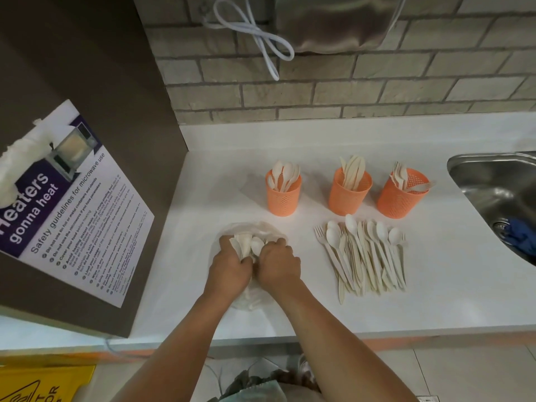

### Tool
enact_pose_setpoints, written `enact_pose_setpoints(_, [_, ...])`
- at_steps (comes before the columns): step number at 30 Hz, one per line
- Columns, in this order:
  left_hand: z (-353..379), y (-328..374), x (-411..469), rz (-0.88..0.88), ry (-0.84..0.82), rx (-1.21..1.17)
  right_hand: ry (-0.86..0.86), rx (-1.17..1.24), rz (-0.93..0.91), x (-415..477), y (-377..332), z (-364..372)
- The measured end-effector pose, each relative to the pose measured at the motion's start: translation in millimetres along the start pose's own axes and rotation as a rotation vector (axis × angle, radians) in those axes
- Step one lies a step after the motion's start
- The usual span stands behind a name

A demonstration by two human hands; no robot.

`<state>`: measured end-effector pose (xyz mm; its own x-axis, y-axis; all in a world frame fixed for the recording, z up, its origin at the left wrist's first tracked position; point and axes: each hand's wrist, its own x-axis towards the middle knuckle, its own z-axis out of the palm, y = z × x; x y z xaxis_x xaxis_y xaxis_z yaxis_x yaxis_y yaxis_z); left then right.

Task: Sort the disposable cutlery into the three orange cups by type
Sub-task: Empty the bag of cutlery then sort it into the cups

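Three orange cups stand in a row on the white counter [435, 285]. The left cup [283, 198] holds spoons, the middle cup [348, 195] knives, the right cup [400, 198] forks. In front of them lies a mixed pile of cream cutlery [362, 256]. To its left, my left hand [230, 268] and my right hand [280, 266] both grip a clear plastic bag [261, 227] with several cutlery pieces [249, 245] inside. The bag's lower part is hidden under my hands.
A steel sink [499, 192] with a blue cloth [522, 236] sits at the right. A dark cabinet side with a microwave safety poster [72, 204] stands at the left. A brick wall [319, 91] backs the counter, with a white cord [261, 39] hanging on it.
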<state>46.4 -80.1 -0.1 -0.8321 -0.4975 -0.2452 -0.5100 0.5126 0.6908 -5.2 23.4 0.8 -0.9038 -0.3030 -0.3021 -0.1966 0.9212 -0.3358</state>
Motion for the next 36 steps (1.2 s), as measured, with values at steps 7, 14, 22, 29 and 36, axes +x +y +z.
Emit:
enact_pose_setpoints(7, [-7.5,-1.4,3.2,-0.059,0.015,-0.065,-0.037,0.075,-0.016,-2.4,4.1,-3.3])
enact_pose_setpoints(14, [-12.1,0.6,10.0,-0.055,-0.057,-0.122,-0.019,0.175,-0.047,-14.6,7.1,-9.8])
enact_pose_setpoints(22, [-18.8,5.9,5.9,-0.067,-0.089,-0.196,0.027,0.332,-0.071,-24.7,8.8,-14.9])
enact_pose_setpoints(29, [-18.4,11.9,-3.2,-0.175,-0.114,-0.618,-0.027,0.383,-0.057,-22.3,10.0,-8.6])
enact_pose_setpoints(36, [-17.0,2.5,-7.3,-0.079,-0.184,-0.546,-0.070,0.235,-0.057,-15.0,5.0,-4.2])
